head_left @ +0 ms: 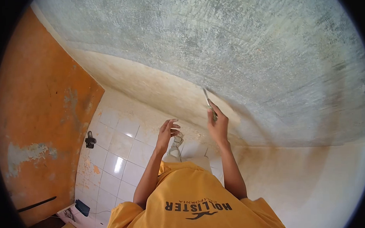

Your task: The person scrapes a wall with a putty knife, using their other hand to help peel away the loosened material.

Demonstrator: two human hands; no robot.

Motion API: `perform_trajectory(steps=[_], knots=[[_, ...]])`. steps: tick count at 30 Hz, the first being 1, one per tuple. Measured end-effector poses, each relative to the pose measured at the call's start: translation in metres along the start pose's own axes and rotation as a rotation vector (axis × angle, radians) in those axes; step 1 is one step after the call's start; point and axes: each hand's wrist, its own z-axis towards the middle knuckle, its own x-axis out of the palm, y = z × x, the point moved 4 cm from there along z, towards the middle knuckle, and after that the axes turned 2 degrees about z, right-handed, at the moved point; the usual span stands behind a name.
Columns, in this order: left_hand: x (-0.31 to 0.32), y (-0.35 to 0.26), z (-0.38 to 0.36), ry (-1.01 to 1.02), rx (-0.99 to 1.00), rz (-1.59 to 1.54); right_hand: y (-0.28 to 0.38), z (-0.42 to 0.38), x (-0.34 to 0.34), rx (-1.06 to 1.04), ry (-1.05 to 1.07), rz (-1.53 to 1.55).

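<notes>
My right hand (218, 122) is wrapped round the handle of a scraper (206, 96), whose thin metal blade shows nearly edge-on. The blade tip meets the wall (236, 42) where the mottled grey, bared surface borders a cream painted band (148, 81). Much of the handle is hidden by the fingers. Lower and to the left, my left hand (167, 133) hangs in the air, fingers bent loosely and apart, holding nothing. Behind it, part of a foot (176, 142) shows on the floor.
An orange wall (43, 103) with peeled patches rises at the left. Paint flakes lie scattered on the white tiled floor (110, 174). A dark object (90, 140) sits near the orange wall's base, and a dark blue item (82, 208) lies lower left. A black rod (36, 204) juts in nearby.
</notes>
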Motion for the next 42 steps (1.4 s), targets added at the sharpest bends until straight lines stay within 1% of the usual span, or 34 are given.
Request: perform_trajectory(steps=[1,2,5,6,7,9,10,14,15,16,19,22,28,31,34,37,40,42], knots=[[-0.003,-0.002,0.003,-0.020,0.017,0.004,-0.002,0.000,-0.006,0.045,-0.003,0.011],[-0.004,0.000,0.002,-0.036,0.022,0.008,-0.009,0.005,-0.004,-0.118,-0.062,0.026],[-0.004,0.016,-0.002,-0.062,-0.030,-0.009,0.003,0.014,0.007,0.155,0.189,-0.085],[-0.003,0.012,-0.003,-0.065,-0.043,-0.007,0.004,0.014,0.008,0.096,0.147,-0.109],[-0.002,0.009,-0.006,-0.071,-0.056,-0.003,0.001,0.012,0.008,0.090,0.119,-0.046],[-0.003,0.003,-0.011,-0.051,-0.019,-0.029,-0.012,0.002,0.002,0.078,0.066,0.080],[-0.004,0.001,-0.013,-0.061,-0.001,-0.035,-0.022,-0.005,0.001,-0.004,0.023,0.136],[-0.013,0.004,-0.020,-0.182,0.024,-0.049,-0.083,-0.056,-0.018,0.296,0.211,0.261],[-0.015,0.005,-0.021,-0.193,0.029,-0.052,-0.106,-0.074,-0.022,0.379,0.250,0.283],[-0.014,0.005,-0.023,-0.201,0.032,-0.045,-0.113,-0.083,-0.024,0.467,0.283,0.313],[-0.007,0.015,-0.040,-0.181,0.003,0.001,-0.115,-0.111,-0.036,0.574,0.232,0.397],[0.010,0.022,-0.041,-0.125,-0.022,0.042,-0.114,-0.123,-0.045,0.496,0.201,0.356],[0.053,0.036,-0.051,-0.007,-0.051,0.112,-0.099,-0.135,-0.073,0.420,0.100,0.418],[0.076,0.037,-0.060,0.048,-0.052,0.152,-0.093,-0.141,-0.089,0.545,0.067,0.514],[0.096,0.037,-0.072,0.063,-0.082,0.231,-0.106,-0.152,-0.098,0.547,-0.018,0.567],[0.107,0.040,-0.096,0.069,-0.083,0.294,-0.128,-0.168,-0.100,0.557,-0.015,0.565],[0.100,0.049,-0.119,0.087,-0.070,0.408,-0.159,-0.191,-0.090,0.661,-0.005,0.620],[0.086,0.063,-0.130,0.051,-0.130,0.448,-0.175,-0.216,-0.086,0.728,-0.039,0.639]])
